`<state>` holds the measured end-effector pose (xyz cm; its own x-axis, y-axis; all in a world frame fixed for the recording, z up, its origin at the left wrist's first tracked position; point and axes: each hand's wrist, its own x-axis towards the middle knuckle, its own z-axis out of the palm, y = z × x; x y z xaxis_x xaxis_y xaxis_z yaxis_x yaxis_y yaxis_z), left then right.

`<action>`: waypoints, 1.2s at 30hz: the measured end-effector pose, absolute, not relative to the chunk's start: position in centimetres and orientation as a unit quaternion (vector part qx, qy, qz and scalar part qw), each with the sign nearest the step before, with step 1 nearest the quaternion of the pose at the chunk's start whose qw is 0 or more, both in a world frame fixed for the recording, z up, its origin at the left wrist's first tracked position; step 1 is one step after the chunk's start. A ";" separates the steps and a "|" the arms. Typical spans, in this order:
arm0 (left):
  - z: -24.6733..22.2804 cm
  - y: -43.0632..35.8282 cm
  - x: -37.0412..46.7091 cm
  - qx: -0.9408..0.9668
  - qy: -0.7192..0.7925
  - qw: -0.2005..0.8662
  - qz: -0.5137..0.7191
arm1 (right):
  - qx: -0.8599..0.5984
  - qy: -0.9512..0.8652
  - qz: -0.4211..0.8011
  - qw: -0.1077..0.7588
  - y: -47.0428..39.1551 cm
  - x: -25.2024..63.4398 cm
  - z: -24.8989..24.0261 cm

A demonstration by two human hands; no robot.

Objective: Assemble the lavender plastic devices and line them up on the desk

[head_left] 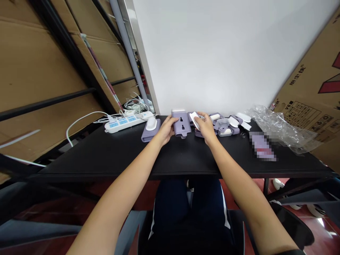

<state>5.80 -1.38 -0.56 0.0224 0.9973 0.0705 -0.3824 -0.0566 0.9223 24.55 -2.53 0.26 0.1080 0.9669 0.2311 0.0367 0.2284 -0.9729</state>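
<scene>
Seated w/ dark trousers (pixel 183 212) below the near edge of a black tabletop (pixel 117 152). On the R, fairly near, lying on the tabletop: a pixelated lilac item (pixel 262 146); can't tell what exactly.

Farther in, approx. centre: gripping a lilac plastic housing (pixel 185 126) w/ two black cut-out slots in the left hand (pixel 166 129), thumb over the L edge of the slotted face, fingers closed to the housing's width, prob. to steady it w/ slots turned toward the eyes. Can't tell whether resting on the tabletop or lifted. Pinching a white ridged piece (pixel 196 119) btwn thumb & fingers of the right hand (pixel 205 126), spread narrow, tilted, just R of the housing; prob. held close to let both be watched tgthr.

Just L of the left hand: a lilac case (pixel 149 136) w/ a white rounded knob (pixel 151 123) on top, prob. set aside but within reach. Beyond & R of the right hand: a cluster of lilac & white parts (pixel 227 123), bunched near the wall, pos. for quick pick-up. Farther R, a crumpled clear plastic bag (pixel 287 129), prob. shoved out of the way.

Back L: a white power strip (pixel 124 124) w/ blue socket faces, tangled white cables (pixel 135 104) behind, pos. tucked there for spare working room. Farthest: a white wall (pixel 212 56) and, R, a printed cardboard carton (pixel 305 85).
</scene>
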 end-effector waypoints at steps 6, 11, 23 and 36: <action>-0.9 -1.7 6.3 0.482 0.353 0.589 0.545 | -0.449 -0.644 0.272 0.557 -2.3 24.0 -1.1; -1.3 -1.6 6.7 0.478 0.347 0.564 0.578 | -0.471 -0.675 0.223 0.522 -2.9 23.9 -1.2; -1.4 -1.6 6.8 0.473 0.328 0.570 0.586 | -0.498 -0.688 0.156 0.504 -2.8 24.0 -1.4; -1.6 -1.4 6.8 0.467 0.340 0.555 0.599 | -0.501 -0.715 0.127 0.470 -3.4 24.1 -1.1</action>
